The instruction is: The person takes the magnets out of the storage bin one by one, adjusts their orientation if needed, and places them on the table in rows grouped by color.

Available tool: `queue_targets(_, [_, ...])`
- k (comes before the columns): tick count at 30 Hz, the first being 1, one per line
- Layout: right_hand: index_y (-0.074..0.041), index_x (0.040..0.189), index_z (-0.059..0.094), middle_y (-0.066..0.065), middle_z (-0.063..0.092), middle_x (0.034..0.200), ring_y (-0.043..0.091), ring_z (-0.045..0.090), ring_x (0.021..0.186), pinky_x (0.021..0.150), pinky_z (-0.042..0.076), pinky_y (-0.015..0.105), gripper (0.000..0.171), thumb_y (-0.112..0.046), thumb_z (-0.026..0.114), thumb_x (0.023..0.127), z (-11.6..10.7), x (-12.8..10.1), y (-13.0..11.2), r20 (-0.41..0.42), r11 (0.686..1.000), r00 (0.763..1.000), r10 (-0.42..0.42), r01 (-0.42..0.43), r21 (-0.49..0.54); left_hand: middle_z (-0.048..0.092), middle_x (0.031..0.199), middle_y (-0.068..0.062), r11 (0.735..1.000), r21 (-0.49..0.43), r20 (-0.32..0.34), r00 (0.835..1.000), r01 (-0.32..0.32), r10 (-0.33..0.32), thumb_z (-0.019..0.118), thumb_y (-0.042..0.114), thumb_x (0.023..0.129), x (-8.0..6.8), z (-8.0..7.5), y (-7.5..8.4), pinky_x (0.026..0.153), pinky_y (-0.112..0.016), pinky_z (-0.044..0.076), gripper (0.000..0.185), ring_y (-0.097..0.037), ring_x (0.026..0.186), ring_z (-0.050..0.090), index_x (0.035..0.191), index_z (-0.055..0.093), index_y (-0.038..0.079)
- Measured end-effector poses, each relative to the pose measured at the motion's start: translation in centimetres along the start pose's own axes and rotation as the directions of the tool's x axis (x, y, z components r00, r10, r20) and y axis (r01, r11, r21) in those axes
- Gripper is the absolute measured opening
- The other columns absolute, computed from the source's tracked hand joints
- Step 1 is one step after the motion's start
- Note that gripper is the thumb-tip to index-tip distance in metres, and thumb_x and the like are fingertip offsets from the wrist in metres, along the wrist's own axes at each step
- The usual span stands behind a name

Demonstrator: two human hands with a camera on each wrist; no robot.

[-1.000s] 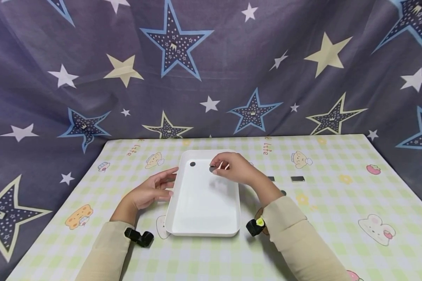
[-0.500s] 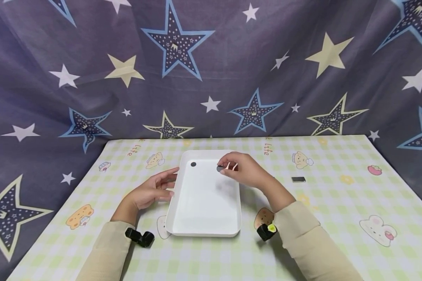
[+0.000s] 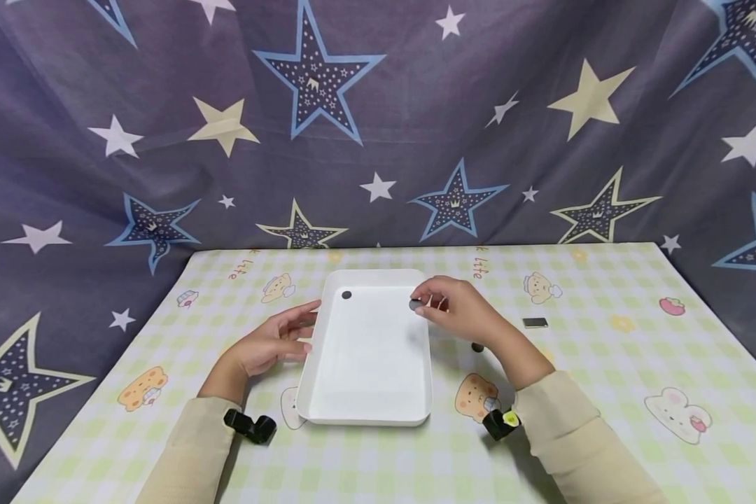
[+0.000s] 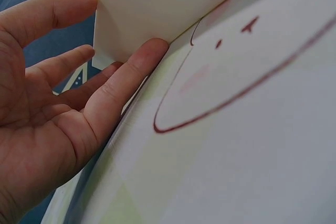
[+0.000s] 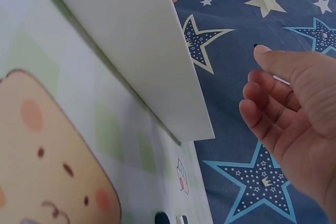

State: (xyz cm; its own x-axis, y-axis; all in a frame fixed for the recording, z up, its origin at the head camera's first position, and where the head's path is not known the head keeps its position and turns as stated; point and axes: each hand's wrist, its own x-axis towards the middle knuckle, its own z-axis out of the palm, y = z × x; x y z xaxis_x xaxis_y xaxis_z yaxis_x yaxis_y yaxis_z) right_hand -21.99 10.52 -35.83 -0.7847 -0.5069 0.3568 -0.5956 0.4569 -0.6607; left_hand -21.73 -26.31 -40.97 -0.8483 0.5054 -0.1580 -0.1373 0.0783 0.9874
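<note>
A shallow white tray (image 3: pixel 368 418) lies on the table, and a small dark round disc (image 3: pixel 346 295) sits in its far left corner. Over the tray's right rim, near the far end, my right hand (image 3: pixel 456 308) pinches another dark disc (image 3: pixel 415 305) between thumb and fingers. Only a sliver of that held disc (image 5: pixel 255 45) shows past the thumb in the right wrist view. My left hand (image 3: pixel 269 343) rests with extended fingers along the tray's left wall. In the left wrist view its fingertips (image 4: pixel 152 51) are right at the tray's side (image 4: pixel 147 14).
To the right of the tray, a dark disc (image 3: pixel 477 347) lies on the checked tablecloth (image 3: pixel 605 434), partly behind the right forearm. Farther right is a small dark rectangular piece (image 3: pixel 535 323) with a shiny edge. A star-patterned curtain (image 3: pixel 378 126) hangs behind the table.
My right hand has moved right with the pinched disc, from above the tray's middle to its right rim. The left hand and tray have stayed in place.
</note>
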Motion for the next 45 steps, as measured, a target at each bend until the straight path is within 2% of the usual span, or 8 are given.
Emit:
queue_targets(16, [-0.005, 0.104, 0.069, 0.000, 0.063, 0.088, 0.016, 0.055, 0.072, 0.065, 0.049, 0.029, 0.017, -0.005, 0.072, 0.087, -1.3, -1.6, 0.9, -0.024, 1.000, 0.999, -0.021, 0.021, -0.007, 0.028, 0.152, -0.024, 1.000, -0.001, -0.005, 1.000, -0.005, 0.005, 0.069, -0.007, 0.082, -0.2, 0.0, 0.1, 0.086, -0.033, 0.053, 0.088, -0.023, 0.125, 0.048, 0.155, 0.023, 0.007])
queue_targets(22, [-0.005, 0.104, 0.070, 0.000, 0.063, 0.087, 0.015, 0.055, 0.073, 0.066, 0.050, 0.029, 0.017, -0.005, 0.072, 0.088, -1.4, -2.1, 1.1, -0.033, 1.000, 0.999, 0.007, -0.007, -0.013, 0.029, 0.151, -0.023, 1.000, 0.005, -0.007, 1.000, 0.000, 0.000, 0.069, -0.006, 0.082, -0.1, 0.0, 0.0, 0.088, -0.034, 0.053, 0.087, -0.024, 0.126, 0.047, 0.155, 0.024, 0.008])
queue_targets(28, [-0.005, 0.105, 0.070, 0.002, 0.065, 0.093, 0.015, 0.055, 0.076, 0.068, 0.051, 0.031, 0.017, -0.006, 0.071, 0.089, -1.4, -2.6, 1.2, -0.038, 0.999, 0.999, 0.036, -0.036, -0.013, 0.028, 0.152, -0.024, 1.000, 0.006, -0.007, 1.000, 0.003, -0.003, 0.070, -0.005, 0.082, -0.1, -0.1, 0.0, 0.088, -0.034, 0.053, 0.087, -0.027, 0.128, 0.045, 0.155, 0.024, 0.008])
queue_targets(37, [-0.008, 0.104, 0.070, -0.002, 0.062, 0.087, 0.014, 0.056, 0.073, 0.066, 0.051, 0.029, 0.016, -0.006, 0.071, 0.089, -1.9, -3.8, 1.6, -0.046, 0.997, 0.996, 0.075, -0.075, -0.007, 0.029, 0.152, -0.023, 1.000, 0.009, -0.012, 1.000, 0.007, -0.007, 0.070, -0.005, 0.082, 0.0, -0.1, -0.1, 0.087, -0.034, 0.053, 0.088, -0.026, 0.127, 0.047, 0.155, 0.024, 0.008])
queue_targets(45, [-0.007, 0.105, 0.070, -0.004, 0.063, 0.087, 0.013, 0.056, 0.073, 0.067, 0.052, 0.029, 0.018, -0.004, 0.072, 0.087, -2.5, -4.7, 1.9, -0.052, 0.997, 0.996, 0.067, -0.070, -0.044, 0.028, 0.152, -0.023, 1.000, 0.009, -0.010, 1.000, 0.009, -0.009, 0.071, -0.005, 0.082, 0.1, -0.2, -0.2, 0.088, -0.034, 0.053, 0.088, -0.028, 0.129, 0.045, 0.155, 0.025, 0.009])
